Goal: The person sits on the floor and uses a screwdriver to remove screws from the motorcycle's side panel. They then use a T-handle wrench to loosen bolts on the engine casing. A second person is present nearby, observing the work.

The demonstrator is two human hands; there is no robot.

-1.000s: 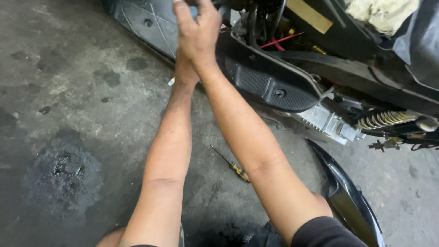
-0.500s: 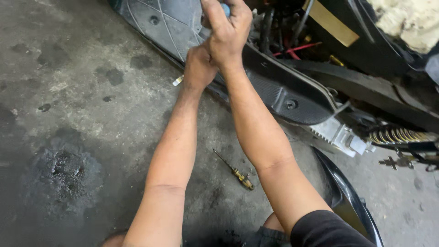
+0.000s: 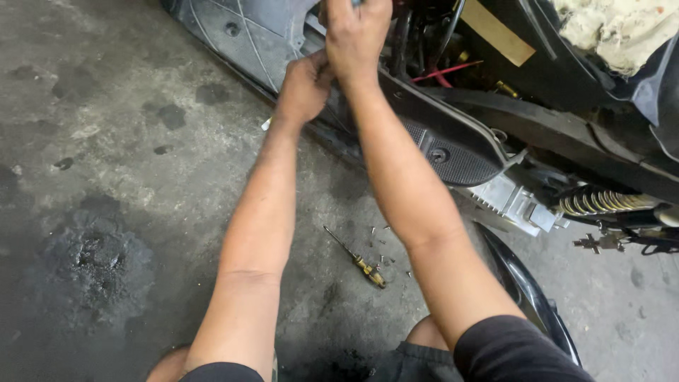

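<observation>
Grey, oil-stained concrete floor (image 3: 106, 127) filling the head view, with a scooter standing along its far edge, body panels stripped.

Reaching up from the near edge, both bare arms meeting at the scooter's black plastic panel (image 3: 453, 152). Left hand (image 3: 305, 85) closing into a fist against the panel's upper edge, pressing or pulling there; whatever sits inside that grip staying hidden, so impossible to tell whether anything is held. Right hand (image 3: 356, 32) curling shut just above, fingers wrapping something at the top border of the view, cropped too much to name. Red and black wires (image 3: 445, 67) running just beside that hand.

Lying on the floor between the forearms, a yellow-handled screwdriver (image 3: 357, 258), with small loose screws (image 3: 382, 244) scattering around its handle end. Resting near the right elbow, a detached glossy black fairing (image 3: 523, 290). Showing under the scooter, a silver finned part (image 3: 513, 201) and a coiled shock spring (image 3: 608, 201).

Judging the risks: pulling hard possibly cracking a plastic clip or snagging a wire; shifting a knee possibly scattering the screws or scratching the fairing.
</observation>
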